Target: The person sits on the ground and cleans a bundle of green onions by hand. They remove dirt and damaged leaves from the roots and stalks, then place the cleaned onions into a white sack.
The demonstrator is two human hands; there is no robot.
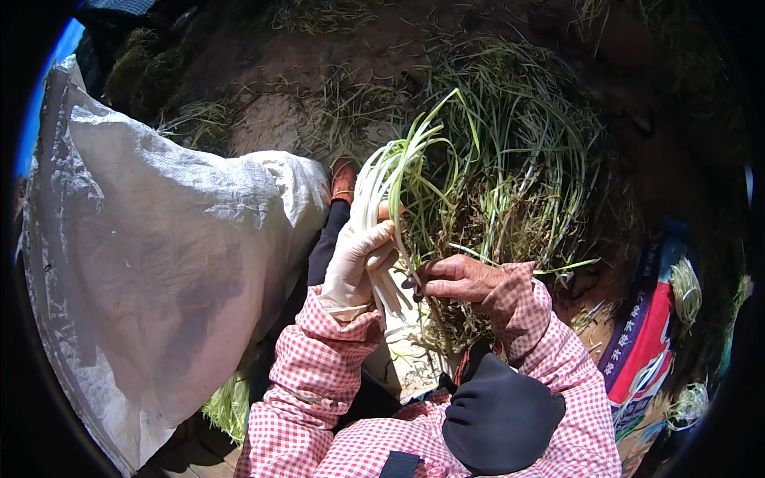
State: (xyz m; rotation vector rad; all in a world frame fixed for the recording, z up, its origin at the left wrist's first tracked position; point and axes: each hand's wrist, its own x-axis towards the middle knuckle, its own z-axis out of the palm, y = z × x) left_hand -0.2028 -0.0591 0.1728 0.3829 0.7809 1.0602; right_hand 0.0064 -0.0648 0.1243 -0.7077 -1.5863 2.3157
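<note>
My left hand (pixel 358 263), in a pale thin glove, grips a bunch of long leafy stalks (pixel 382 185), white below and light green at the tips. The cut-looking white ends (pixel 388 293) stick out under the fist. One stalk (pixel 401 242) hangs apart from the bunch, and its lower end meets the bare fingertips of my right hand (pixel 463 278), which pinch it. Small dark bits (pixel 411 283) show at those fingertips; I cannot tell what they are. Just beyond both hands lies a large heap of similar green stalks (pixel 508 149) with brown, tangled roots.
On the left stands a large white woven sack (pixel 167 239), close to my left arm. A shoe (pixel 343 179) shows beside it. To the right lie a printed red and purple bag (pixel 642 334) and a pale bundle of stalks (pixel 685 293). More greens (pixel 227 406) sit below the sack.
</note>
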